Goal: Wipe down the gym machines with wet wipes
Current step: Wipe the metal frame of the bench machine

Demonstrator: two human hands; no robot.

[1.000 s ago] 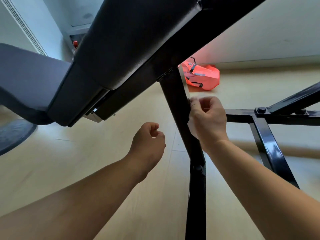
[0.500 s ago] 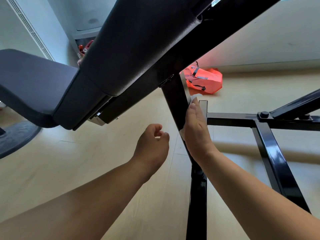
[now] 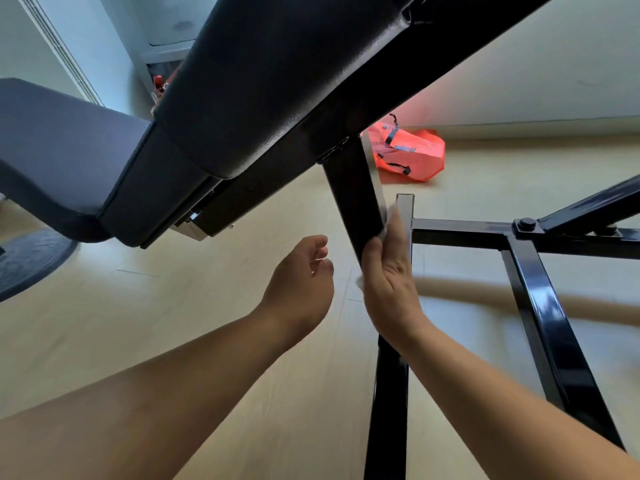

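1. While the right hand [image 3: 388, 282] lies along the right side of the slanted black metal support post [image 3: 349, 192], it presses a white wet wipe [image 3: 390, 216] flat against that post.
2. Right grip: fingers straight and together, pointing up the post, with the thumb on the post's front face. Wipe edges show past the fingertips and below the thumb base.
3. Left hand [image 3: 301, 282] hangs in the air just left of the post and touches nothing. Left grip: fingers loosely curled, nothing in it.
4. Both bare forearms come in from the bottom edge.
5. Black padded vinyl backrest [image 3: 277, 81] runs diagonally across the top, with the post joining its underside.
6. Dark grey padded seat [image 3: 52, 150] sits at the left, next to the backrest's lower end.
7. Glossy black steel base frame [image 3: 533, 289] lies to the right of the post, its crossbar bolted where the bars meet.
8. Short black square tube end [image 3: 405, 206] stands just behind the right fingertips.
9. Orange fabric bag with dark straps [image 3: 412, 154] lies on the pale wood floor [image 3: 138, 323] near the white wall.
10. Dark round mat [image 3: 31, 261] shows at the left edge, partly cut off.
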